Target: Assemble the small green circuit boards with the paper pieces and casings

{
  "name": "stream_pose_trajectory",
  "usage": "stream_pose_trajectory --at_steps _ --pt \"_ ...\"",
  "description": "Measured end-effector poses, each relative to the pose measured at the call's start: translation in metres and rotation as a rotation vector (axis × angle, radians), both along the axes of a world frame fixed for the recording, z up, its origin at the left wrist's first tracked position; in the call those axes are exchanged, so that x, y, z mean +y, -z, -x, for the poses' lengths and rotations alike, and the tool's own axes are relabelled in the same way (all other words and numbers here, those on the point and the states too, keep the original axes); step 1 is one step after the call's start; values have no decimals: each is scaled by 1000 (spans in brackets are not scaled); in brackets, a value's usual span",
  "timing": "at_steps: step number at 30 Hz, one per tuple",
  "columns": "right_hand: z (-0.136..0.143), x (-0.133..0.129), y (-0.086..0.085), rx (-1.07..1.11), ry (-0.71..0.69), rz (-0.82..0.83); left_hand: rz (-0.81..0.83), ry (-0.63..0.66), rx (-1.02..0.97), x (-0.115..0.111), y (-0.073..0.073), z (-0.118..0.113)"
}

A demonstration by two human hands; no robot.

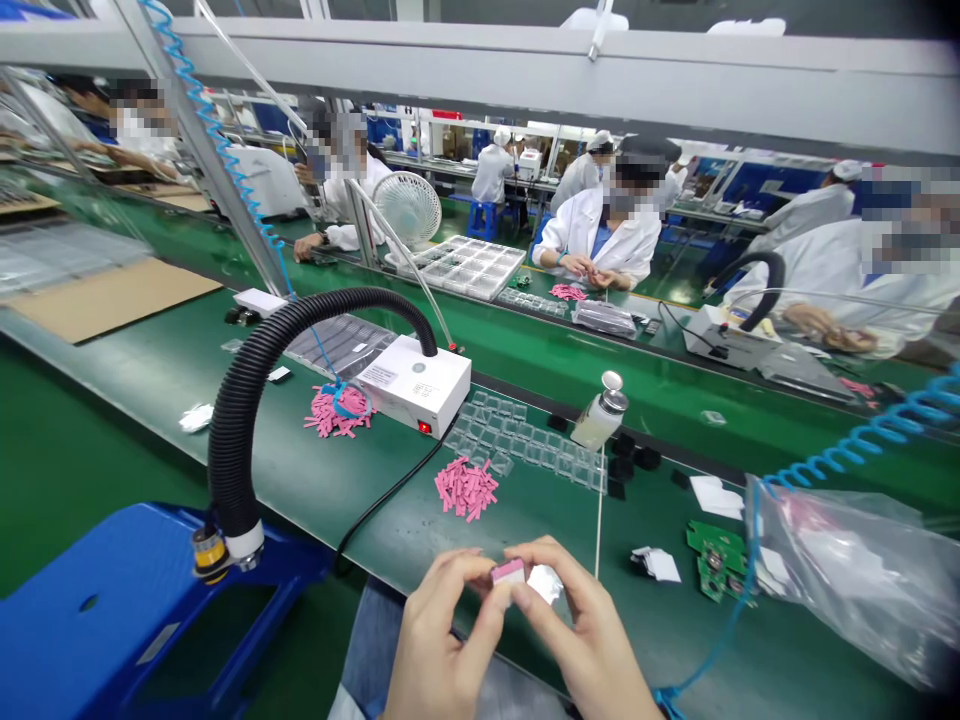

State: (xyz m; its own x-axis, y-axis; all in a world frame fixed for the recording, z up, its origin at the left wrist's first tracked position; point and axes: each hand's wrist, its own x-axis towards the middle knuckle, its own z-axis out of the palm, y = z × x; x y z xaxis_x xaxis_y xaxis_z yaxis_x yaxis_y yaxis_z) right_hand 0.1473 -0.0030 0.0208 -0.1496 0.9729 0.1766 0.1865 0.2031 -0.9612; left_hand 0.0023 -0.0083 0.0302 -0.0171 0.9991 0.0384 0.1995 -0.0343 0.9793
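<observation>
At the table's front edge, my left hand [446, 630] and my right hand [589, 630] pinch one small pink-and-white block [508, 573] between thumbs and forefingers. Its pink strip lies along the top and a white face is towards me. Fingertips cover both its ends. A shiny white scrap [546, 583] shows behind my right fingers; whether they touch it I cannot tell. Beyond my hands lies a pile of pink strips [466, 489]. Clear plastic pieces [517, 432] are laid out in rows behind that pile.
A white box [420, 385] with a black flexible hose [247, 400] stands left. A pump bottle [601, 415] stands behind the clear pieces. Green circuit boards [716, 560] and a plastic bag [862, 570] are on the right. A blue stool [112, 600] is at lower left. Co-workers sit opposite.
</observation>
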Motion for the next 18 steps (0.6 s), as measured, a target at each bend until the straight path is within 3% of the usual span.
stream_pose_trajectory --at_steps 7,11,15,18 --pt "0 7 20 -14 60 136 146 61 -62 8 28 -4" --pt "-12 8 19 14 0 170 212 -72 -388 13 42 -14" --pt "-16 5 20 -162 -54 174 601 -7 -875 21 52 -30" --pt "-16 3 19 -366 12 98 793 -8 -945 25 60 -44"
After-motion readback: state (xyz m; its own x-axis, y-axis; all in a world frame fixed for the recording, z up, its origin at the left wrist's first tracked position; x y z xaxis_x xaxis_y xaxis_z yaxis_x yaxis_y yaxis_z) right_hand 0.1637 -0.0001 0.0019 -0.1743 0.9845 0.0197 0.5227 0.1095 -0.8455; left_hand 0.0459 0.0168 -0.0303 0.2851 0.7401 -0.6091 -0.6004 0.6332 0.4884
